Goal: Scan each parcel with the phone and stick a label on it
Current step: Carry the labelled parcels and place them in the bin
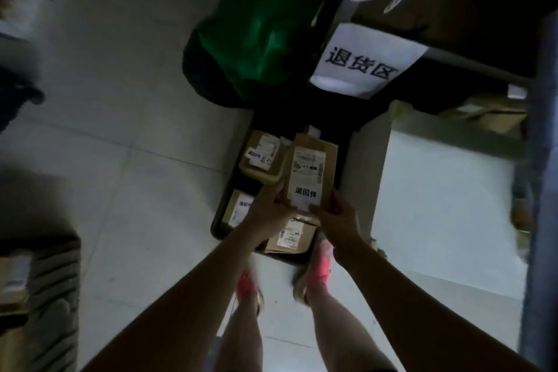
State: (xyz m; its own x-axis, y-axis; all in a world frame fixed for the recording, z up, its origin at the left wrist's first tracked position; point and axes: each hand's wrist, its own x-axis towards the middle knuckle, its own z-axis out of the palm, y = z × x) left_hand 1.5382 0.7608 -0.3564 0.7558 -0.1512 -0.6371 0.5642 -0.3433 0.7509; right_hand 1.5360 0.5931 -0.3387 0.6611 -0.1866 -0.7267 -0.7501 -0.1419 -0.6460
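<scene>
A person stands over a dark tray (216, 225) on the tiled floor (120, 160) and holds a brown cardboard parcel (324, 157) in both hands, lifted above the tray's middle with its long side running away from the body. The left hand (268, 208) grips the parcel's near left corner, its fingers curled under the box. The right hand (338, 217) grips the near right corner, thumb lying up along the right edge. On the parcel's top face a printed shipping slip (309, 161) sits at the middle, and a white return label (305, 195) with bold dark characters is stuck just nearer, reaching the near edge. A second parcel (262, 160) lies in the tray's far left corner, a third parcel (237, 208) at the near left corner, partly behind the left wrist, and a fourth parcel (291, 238) at the near edge, below the hands; all three carry white stickers. Beyond the tray's far edge sits a bulging green bag (259, 36). A white paper sign (362, 60) with large characters hangs from a shelf edge to the right of the bag. Pink shoes (317, 269) stand at the tray's near edge.
</scene>
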